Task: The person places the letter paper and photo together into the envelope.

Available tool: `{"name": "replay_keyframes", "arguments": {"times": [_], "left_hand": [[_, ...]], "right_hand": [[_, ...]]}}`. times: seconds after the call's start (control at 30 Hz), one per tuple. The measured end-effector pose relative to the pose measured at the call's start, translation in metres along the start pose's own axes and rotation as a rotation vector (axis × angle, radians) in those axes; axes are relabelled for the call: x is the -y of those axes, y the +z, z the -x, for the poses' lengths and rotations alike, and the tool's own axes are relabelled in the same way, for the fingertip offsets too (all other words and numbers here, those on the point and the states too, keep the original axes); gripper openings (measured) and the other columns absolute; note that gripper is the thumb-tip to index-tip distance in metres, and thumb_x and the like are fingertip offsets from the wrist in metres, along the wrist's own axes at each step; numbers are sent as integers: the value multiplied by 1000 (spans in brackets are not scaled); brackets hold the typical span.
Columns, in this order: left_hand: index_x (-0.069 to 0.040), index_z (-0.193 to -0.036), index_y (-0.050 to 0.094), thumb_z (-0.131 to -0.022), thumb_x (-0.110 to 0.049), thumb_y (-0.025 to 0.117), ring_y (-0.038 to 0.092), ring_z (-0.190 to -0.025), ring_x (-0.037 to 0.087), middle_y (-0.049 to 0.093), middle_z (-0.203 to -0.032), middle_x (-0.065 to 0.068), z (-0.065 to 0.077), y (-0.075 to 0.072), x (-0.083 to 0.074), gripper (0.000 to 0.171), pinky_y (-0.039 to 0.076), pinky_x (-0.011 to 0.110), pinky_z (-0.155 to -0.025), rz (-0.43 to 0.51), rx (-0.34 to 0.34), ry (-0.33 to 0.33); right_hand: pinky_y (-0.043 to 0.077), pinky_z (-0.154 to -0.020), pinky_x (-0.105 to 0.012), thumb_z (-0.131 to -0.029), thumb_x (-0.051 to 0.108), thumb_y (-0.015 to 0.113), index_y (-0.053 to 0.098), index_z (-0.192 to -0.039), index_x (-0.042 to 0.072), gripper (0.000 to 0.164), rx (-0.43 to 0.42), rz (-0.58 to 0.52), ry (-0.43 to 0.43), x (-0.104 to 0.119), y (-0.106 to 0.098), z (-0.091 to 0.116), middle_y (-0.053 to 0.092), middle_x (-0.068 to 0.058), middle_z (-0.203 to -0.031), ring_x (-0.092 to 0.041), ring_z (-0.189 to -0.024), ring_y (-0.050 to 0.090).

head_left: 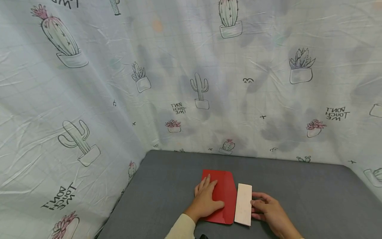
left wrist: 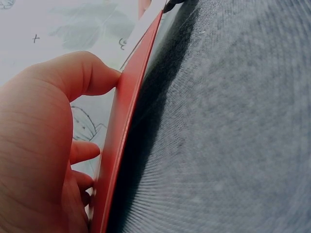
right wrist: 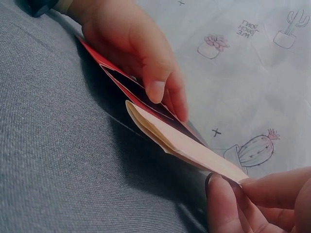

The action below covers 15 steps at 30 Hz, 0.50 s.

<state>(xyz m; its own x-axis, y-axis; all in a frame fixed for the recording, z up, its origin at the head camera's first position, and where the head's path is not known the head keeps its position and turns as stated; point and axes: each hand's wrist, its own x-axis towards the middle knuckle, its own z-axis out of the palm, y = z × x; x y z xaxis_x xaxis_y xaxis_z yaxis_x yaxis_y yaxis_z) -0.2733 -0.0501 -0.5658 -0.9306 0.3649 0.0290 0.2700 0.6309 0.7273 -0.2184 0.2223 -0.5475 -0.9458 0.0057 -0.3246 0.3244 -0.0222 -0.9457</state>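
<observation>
A red paper envelope (head_left: 224, 192) lies on the grey table with its flap side to the right. My left hand (head_left: 206, 200) rests on it, fingers spread, the thumb pressing near its middle; in the left wrist view the thumb tip touches the red envelope (left wrist: 121, 116). My right hand (head_left: 270, 209) pinches the right edge of a folded cream paper (head_left: 243, 204) between thumb and fingers. In the right wrist view the folded paper (right wrist: 180, 145) shows several layers and sits beside the envelope's gaping mouth (right wrist: 136, 92). Whether its edge is inside the mouth I cannot tell.
A grey cloth-covered table (head_left: 167, 179) extends around both hands. Behind it and at the left hangs a pale curtain (head_left: 167, 83) printed with cacti. A dark band (right wrist: 41, 6) is on the left wrist.
</observation>
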Motion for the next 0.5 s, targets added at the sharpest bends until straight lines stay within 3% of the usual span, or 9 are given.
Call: {"name": "replay_keyframes", "arguments": {"times": [0.23,0.5], "left_hand": [[-9,-163,49,-80,-35,73,17,-161,36,22,-178,15,1,1,0,90,13,65,-121,4,-4,0],[-9,-163,50,-80,-35,73,17,-161,36,22,-178,15,2,1,-1,91,13,66,-122,2,-8,-2]], "right_hand": [[64,-75,-44,-104,2,69,49,-146,-16,50,-33,5,-4,1,6,1,70,-16,-100,-29,-89,71],[64,-75,-41,-106,5,68,47,-146,-18,51,22,3,-37,-4,5,0,71,-13,-100,-27,-90,71]]}}
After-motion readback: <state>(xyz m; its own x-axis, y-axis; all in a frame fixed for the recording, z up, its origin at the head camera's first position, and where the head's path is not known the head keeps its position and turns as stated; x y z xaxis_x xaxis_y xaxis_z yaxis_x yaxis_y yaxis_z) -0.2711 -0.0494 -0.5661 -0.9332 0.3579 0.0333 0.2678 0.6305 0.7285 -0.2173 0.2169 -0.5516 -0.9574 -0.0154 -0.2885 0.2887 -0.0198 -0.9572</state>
